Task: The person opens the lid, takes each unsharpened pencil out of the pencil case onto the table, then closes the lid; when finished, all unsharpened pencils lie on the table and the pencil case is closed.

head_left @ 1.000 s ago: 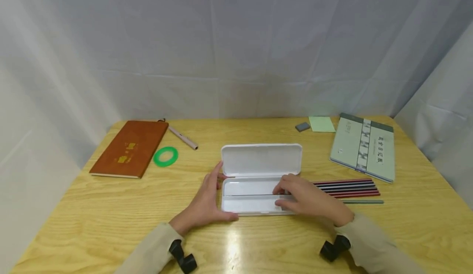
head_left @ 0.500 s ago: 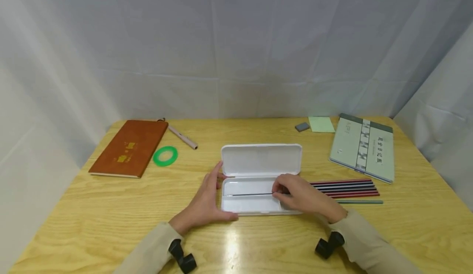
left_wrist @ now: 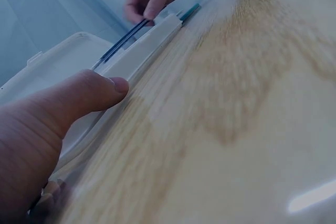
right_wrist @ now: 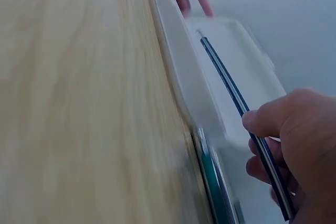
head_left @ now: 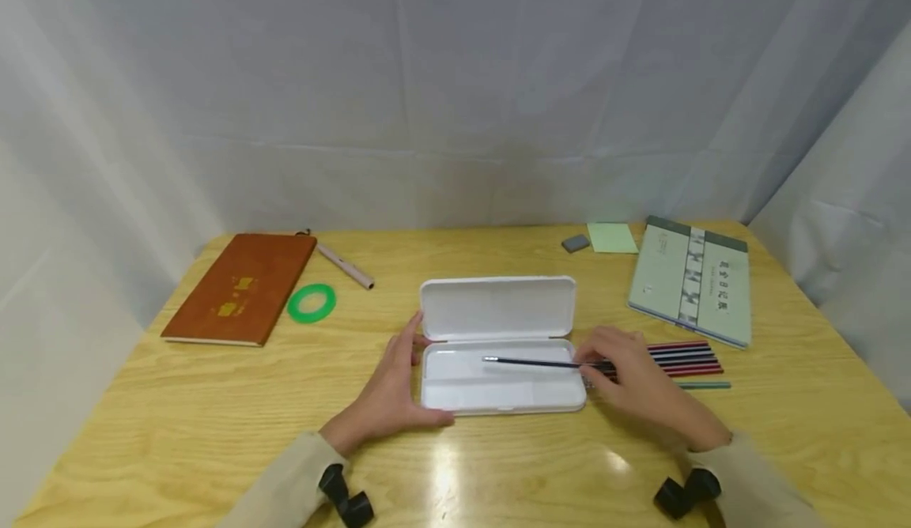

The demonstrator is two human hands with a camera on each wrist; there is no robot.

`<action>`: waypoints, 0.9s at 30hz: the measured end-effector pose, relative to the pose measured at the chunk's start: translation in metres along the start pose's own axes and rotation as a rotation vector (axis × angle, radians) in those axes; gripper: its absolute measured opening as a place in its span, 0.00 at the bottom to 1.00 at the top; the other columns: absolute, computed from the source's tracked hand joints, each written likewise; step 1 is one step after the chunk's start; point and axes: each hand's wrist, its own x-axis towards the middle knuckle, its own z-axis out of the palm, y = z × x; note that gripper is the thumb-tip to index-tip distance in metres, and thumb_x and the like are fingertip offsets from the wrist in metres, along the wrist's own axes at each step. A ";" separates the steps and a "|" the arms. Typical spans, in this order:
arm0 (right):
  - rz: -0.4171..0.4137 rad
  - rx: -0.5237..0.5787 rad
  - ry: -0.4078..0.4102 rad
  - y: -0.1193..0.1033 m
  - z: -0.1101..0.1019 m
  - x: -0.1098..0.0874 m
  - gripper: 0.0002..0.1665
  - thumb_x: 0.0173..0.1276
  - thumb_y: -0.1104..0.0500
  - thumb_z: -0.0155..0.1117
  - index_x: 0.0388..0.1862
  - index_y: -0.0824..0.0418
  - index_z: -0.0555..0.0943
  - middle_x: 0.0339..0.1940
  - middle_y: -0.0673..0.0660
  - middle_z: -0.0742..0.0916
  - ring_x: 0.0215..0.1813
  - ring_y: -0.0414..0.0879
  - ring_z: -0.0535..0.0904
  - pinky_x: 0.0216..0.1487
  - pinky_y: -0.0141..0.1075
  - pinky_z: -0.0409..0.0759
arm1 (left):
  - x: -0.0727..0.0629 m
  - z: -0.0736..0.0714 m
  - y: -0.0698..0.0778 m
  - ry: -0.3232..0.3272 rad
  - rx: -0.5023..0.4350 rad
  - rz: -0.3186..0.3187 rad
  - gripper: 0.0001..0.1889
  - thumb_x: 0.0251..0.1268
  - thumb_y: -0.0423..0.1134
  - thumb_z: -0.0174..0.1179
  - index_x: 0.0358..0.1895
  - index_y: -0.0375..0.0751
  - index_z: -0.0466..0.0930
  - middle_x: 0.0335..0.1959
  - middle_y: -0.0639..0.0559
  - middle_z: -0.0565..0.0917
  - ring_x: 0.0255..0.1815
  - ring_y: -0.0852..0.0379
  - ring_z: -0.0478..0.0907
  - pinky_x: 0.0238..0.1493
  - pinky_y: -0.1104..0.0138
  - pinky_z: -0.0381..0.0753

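Note:
My right hand [head_left: 629,370] pinches a dark striped pencil [head_left: 530,363] between thumb and fingers. The pencil's silvery end points left over the white pencil case [head_left: 466,397], whose lid [head_left: 498,308] stands raised behind it. In the right wrist view the pencil [right_wrist: 226,78] slants across the case's inside. My left hand [head_left: 387,386] grips the case's left end, thumb at the front wall and fingers behind. Under and beyond my right hand lie several dark and red pencils [head_left: 686,358], partly hidden by it. A teal stick [head_left: 704,385] lies just in front of them.
At the left are a brown notebook [head_left: 238,289], a pale pen [head_left: 345,265] and a green tape ring [head_left: 311,303]. Toward the back right sit a grey eraser [head_left: 576,243], light green sticky notes [head_left: 612,238] and a pale green notebook [head_left: 690,283].
My right hand has closed on the dark pencil, raised it from the case and drawn it to the right. My left hand keeps its place on the case.

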 end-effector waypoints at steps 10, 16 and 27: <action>0.112 0.048 0.078 0.032 -0.047 -0.065 0.19 0.53 0.74 0.69 0.34 0.50 0.82 0.30 0.40 0.79 0.33 0.31 0.72 0.36 0.21 0.70 | 0.000 0.001 -0.002 0.002 0.012 0.025 0.74 0.27 0.52 0.81 0.78 0.50 0.35 0.60 0.47 0.68 0.51 0.53 0.70 0.54 0.58 0.76; 0.295 0.087 0.016 0.039 -0.066 -0.093 0.14 0.58 0.69 0.69 0.34 0.48 0.83 0.30 0.43 0.81 0.32 0.33 0.74 0.35 0.22 0.72 | 0.001 0.002 -0.003 0.007 0.009 0.029 0.73 0.27 0.51 0.81 0.78 0.49 0.35 0.60 0.47 0.69 0.51 0.53 0.69 0.53 0.58 0.76; 0.134 -0.011 0.047 0.049 -0.062 -0.097 0.23 0.43 0.74 0.75 0.30 0.46 0.84 0.31 0.39 0.80 0.33 0.31 0.73 0.37 0.20 0.70 | 0.001 0.002 -0.004 0.014 0.010 0.032 0.73 0.26 0.51 0.81 0.78 0.48 0.35 0.59 0.47 0.69 0.51 0.53 0.70 0.54 0.58 0.76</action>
